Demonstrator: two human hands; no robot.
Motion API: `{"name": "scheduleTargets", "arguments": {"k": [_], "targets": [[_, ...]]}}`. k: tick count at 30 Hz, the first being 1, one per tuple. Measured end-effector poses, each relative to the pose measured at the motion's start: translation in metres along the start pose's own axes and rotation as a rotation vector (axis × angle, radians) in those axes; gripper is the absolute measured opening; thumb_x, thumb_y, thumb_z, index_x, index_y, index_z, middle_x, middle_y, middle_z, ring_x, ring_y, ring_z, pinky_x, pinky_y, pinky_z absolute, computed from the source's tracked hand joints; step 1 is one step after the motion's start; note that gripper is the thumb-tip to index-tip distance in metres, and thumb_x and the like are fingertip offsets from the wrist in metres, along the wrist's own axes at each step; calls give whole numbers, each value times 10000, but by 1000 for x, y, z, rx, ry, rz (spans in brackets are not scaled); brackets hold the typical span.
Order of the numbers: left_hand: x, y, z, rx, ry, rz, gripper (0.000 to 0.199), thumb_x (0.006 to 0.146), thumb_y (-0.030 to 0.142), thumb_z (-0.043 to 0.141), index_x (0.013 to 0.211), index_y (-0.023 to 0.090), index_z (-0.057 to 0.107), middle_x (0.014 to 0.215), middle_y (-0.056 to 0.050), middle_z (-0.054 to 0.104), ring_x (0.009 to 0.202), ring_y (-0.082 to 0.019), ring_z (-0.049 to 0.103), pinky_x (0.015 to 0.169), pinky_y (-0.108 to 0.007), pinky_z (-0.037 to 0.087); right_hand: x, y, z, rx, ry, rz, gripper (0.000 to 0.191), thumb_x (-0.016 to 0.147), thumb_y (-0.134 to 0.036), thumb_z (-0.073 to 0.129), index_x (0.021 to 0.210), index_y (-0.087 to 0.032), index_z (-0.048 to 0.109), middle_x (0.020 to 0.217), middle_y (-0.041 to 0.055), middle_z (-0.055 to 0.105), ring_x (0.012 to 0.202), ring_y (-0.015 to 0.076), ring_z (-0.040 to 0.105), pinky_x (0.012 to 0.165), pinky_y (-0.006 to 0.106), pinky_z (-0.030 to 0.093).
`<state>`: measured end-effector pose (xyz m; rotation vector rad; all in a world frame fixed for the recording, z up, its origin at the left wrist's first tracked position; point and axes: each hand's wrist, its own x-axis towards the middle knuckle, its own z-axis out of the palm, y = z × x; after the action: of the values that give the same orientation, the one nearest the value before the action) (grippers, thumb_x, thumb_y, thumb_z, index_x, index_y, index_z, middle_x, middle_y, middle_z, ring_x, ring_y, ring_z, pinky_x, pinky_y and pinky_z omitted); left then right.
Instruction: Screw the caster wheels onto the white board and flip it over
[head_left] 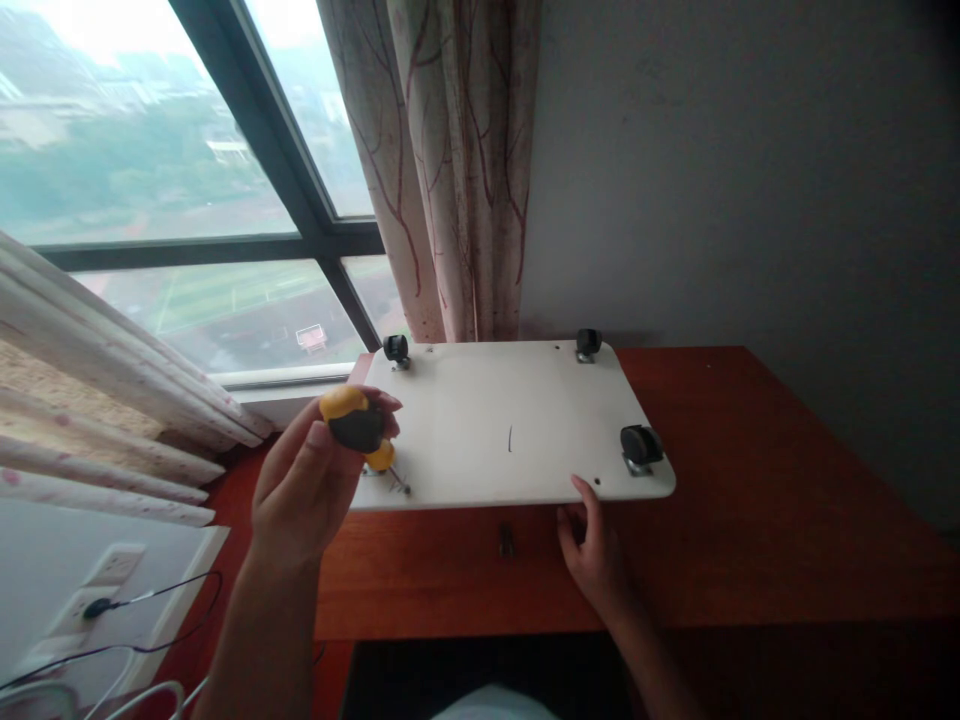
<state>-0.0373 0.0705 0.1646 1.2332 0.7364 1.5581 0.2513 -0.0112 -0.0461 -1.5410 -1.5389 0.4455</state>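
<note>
White board (510, 420) lies flat on a reddish wooden table (787, 520), three black caster wheels (640, 446) fixed at its corners. Left hand (311, 480) grips a yellow-and-black screwdriver (357, 428) over the near left corner. Right hand (592, 545), fingers loosely curled, steadies the board's near edge.

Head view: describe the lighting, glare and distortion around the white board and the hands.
Head view: daylight from the window blows out the top-left corner; the wall at right falls dark; the white board is evenly lit, without glare; the left hand, holding the yellow-and-black screwdriver, and the right hand at the board's edge look dim; window frames bend from wide-angle distortion.
</note>
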Motion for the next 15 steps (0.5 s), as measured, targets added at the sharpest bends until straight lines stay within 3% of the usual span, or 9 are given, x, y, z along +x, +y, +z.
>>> {"name": "scheduleTargets", "arguments": {"k": [5,8,11,15], "targets": [[1,1,6,30,21,64,355,772,283,824,1068,268,628,1091,-96,730,784,-221,710,743,-380,582,0,0,1,-9,2,6,482,982,-347,495,1416,-139,464,1066,171,752,946,266,762,752,361,644],[3,3,8,5,28,58,376,796,343,797,1121,217,655,1008,-99,710,733,-179,649,667,-318,553,1,-1,0,-2,7,5,487,979,-342,499,1422,-143,463,1089,172,750,967,265,759,778,359,643],[2,4,5,-58,49,-17,472,865,474,684,1179,121,682,1037,-139,680,789,-188,635,710,-328,567,1,-2,-1,-6,11,4,488,975,-338,502,1425,-153,468,1085,164,754,985,268,756,793,361,640],[-1,4,4,1,64,59,339,852,430,723,1096,196,692,1066,-111,692,862,-224,685,797,-377,577,1,-2,-1,-9,-1,5,490,978,-339,503,1430,-155,460,1072,161,755,970,268,758,784,368,641]]}}
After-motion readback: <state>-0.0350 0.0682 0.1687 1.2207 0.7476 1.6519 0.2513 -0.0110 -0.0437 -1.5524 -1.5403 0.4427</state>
